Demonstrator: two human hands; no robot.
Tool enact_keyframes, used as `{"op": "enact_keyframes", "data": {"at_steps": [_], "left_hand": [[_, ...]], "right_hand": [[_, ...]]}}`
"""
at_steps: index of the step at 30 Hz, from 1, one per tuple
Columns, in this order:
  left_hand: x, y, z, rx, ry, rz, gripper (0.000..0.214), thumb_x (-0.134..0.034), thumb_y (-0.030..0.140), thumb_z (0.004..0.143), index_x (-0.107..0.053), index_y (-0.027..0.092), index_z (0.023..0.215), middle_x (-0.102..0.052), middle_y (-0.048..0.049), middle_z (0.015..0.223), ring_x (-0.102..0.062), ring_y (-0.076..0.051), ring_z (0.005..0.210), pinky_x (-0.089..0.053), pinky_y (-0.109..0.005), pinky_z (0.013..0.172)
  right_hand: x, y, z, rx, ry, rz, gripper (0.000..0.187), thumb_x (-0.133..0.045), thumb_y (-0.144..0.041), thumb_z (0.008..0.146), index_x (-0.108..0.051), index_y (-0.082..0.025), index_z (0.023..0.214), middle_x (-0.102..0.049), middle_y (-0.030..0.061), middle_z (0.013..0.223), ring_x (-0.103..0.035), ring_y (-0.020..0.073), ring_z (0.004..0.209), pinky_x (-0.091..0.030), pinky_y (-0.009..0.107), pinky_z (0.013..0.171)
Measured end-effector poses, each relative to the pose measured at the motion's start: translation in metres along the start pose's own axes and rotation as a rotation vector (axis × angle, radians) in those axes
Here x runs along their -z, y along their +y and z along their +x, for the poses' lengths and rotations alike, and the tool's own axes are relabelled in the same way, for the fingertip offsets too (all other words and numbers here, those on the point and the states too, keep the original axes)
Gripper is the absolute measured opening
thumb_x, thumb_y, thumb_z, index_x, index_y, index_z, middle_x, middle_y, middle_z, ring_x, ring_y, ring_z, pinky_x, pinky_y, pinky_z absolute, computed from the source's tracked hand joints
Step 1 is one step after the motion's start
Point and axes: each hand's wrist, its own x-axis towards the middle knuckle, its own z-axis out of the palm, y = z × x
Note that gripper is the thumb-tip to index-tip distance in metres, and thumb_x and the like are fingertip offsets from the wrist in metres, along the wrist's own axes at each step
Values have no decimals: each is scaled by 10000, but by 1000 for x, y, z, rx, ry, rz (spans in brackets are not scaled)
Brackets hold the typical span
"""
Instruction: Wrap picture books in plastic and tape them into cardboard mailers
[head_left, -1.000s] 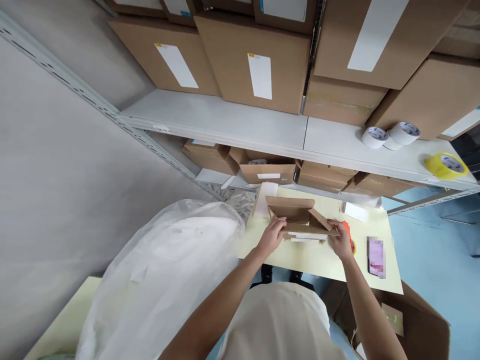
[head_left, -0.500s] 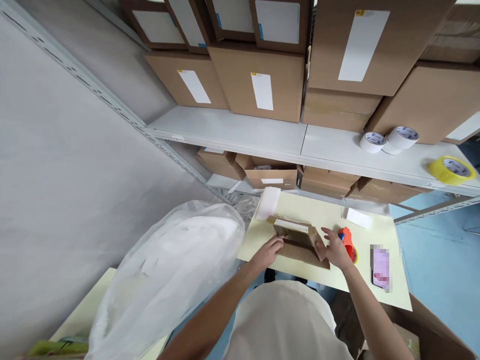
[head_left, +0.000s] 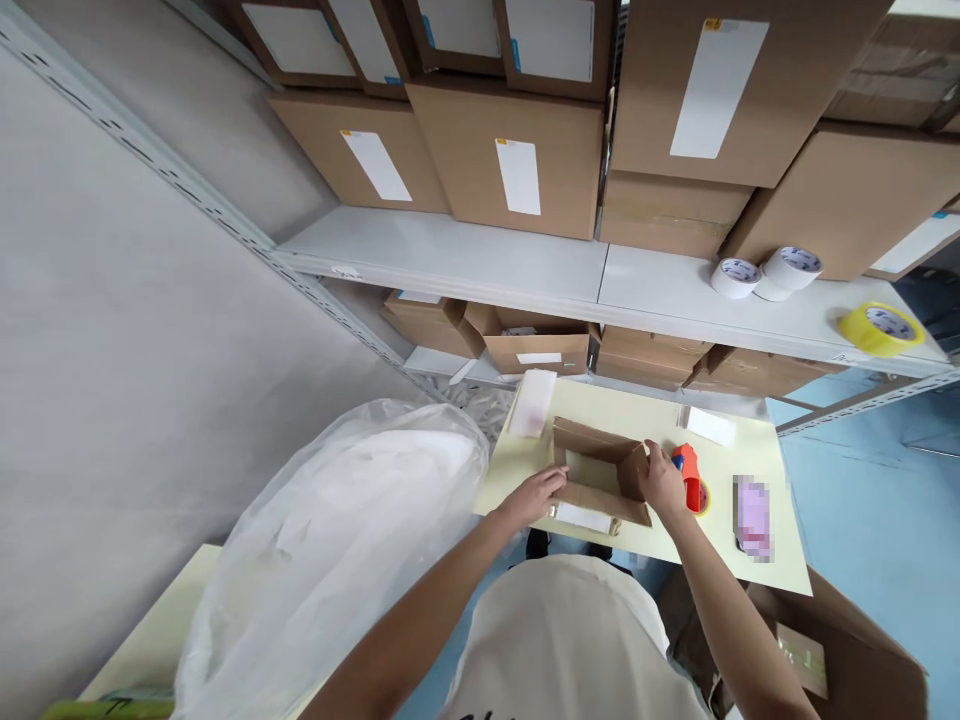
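A small brown cardboard box (head_left: 596,470) stands open on the pale yellow table (head_left: 652,410), its flaps spread outward. My left hand (head_left: 534,496) rests against the box's near left flap, fingers closed on its edge. My right hand (head_left: 661,479) grips the right side flap. A red tape dispenser (head_left: 691,478) lies just right of my right hand.
A white packet (head_left: 532,403) and a white label (head_left: 710,425) lie at the table's far side, a blurred purple item (head_left: 752,503) at its right. A large clear plastic bag (head_left: 330,540) bulges at left. Shelves behind hold cartons and tape rolls (head_left: 765,272).
The box was turned over and now sits upright with its flaps open. Both hands shifted from the folded flaps to the box's left and right sides.
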Motion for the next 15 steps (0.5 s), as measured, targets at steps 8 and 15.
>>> {"op": "enact_keyframes", "data": {"at_steps": [8,15], "left_hand": [[-9,-18,-14,107,204,39,305,-443,-53,715,-573,203,817,-686,-66,1027,-544,-230,1275,-482,-423,1031],[6,-8,-1,174,132,-8,813,-773,404,701,-462,169,1416,-465,-183,1471,-558,-323,1256,-489,-450,1018]], "right_hand": [[-22,5,-12,2,270,182,329,-425,-331,847,-535,-187,1122,-642,81,841,-617,228,764,-461,308,599],[-25,3,-11,-32,203,237,457,-426,-459,830,-485,-164,1174,-593,15,700,-603,215,671,-479,323,588]]}}
